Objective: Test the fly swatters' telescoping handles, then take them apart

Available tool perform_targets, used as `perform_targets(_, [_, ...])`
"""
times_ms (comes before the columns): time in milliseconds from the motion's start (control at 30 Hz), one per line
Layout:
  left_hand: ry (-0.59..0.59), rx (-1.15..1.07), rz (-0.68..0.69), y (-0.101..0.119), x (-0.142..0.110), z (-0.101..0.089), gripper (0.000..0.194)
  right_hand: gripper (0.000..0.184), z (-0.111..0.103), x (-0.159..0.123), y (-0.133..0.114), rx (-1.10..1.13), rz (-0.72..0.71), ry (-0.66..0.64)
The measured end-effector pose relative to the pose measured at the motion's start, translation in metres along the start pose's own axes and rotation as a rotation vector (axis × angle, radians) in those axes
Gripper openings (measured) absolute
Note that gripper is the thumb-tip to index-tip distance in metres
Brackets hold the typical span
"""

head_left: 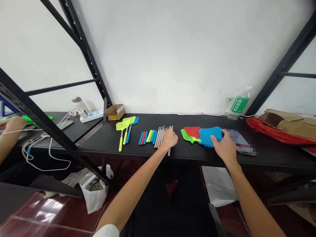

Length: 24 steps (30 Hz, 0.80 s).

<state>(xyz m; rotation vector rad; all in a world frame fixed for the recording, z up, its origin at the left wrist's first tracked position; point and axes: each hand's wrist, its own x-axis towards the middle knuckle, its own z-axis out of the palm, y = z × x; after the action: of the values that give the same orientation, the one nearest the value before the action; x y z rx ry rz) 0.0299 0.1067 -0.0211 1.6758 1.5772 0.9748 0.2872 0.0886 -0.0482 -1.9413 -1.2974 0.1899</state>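
My left hand [170, 138] is closed on a thin metal rod [169, 152], at the right end of a row of similar metal rods [159, 136]. Between the thumb and fingers of my right hand [225, 146] is a blue fly swatter head [209, 133]. It overlaps a pile with a red swatter head [192, 131], a green swatter head [186, 136] and partly hidden ones. Left of the rods lie several coloured handles [146, 137] in blue, red and yellow-green. Further left are assembled fly swatters, one a yellow swatter [121, 128], another a blue swatter [134, 120].
A small cardboard box [115, 112] stands at the back left of the black table [98, 142]. A water bottle [239, 103], a flat printed packet [238, 140] and a red bag [261, 130] lie rightward. At far left a co-worker's hand [16, 124] shows beyond the metal frame.
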Motion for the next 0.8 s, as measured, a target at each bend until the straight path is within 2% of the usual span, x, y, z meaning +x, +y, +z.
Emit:
perform_targets(133, [0.023,0.321,0.048,0.01,0.026,0.011,0.055,0.071,-0.001,-0.011,-0.006,-0.201,0.019,-0.055])
perform_targets(200, [0.032,0.456,0.082,0.009,0.029,0.016,0.064,0.065,-0.003,-0.014,-0.007,-0.24,0.009,-0.078])
perform_targets(267, [0.036,0.568,0.115,0.005,0.029,0.02,0.064,0.06,-0.003,-0.015,-0.008,-0.269,0.001,-0.09])
perform_targets(400, [0.033,0.73,0.161,0.001,0.028,0.024,0.047,0.057,-0.002,-0.016,-0.008,-0.268,-0.007,-0.089])
perform_targets(500, [0.035,0.794,0.194,0.003,0.026,0.016,0.035,0.056,0.0,-0.016,-0.008,-0.258,-0.02,-0.079])
perform_targets(567, [0.07,0.81,0.231,0.001,0.023,-0.001,0.031,0.054,-0.001,-0.017,-0.008,-0.249,-0.032,-0.068])
perform_targets(633, [0.159,0.812,0.253,-0.011,0.017,-0.03,0.034,0.051,-0.002,-0.017,-0.008,-0.23,-0.052,-0.043])
perform_targets(700, [0.279,0.826,0.182,-0.034,0.009,-0.067,0.039,0.047,-0.005,-0.018,-0.01,-0.2,-0.077,-0.008])
perform_targets(800, [0.442,0.942,-0.04,-0.077,-0.007,-0.119,0.045,0.043,-0.008,-0.021,-0.016,-0.15,-0.119,0.029])
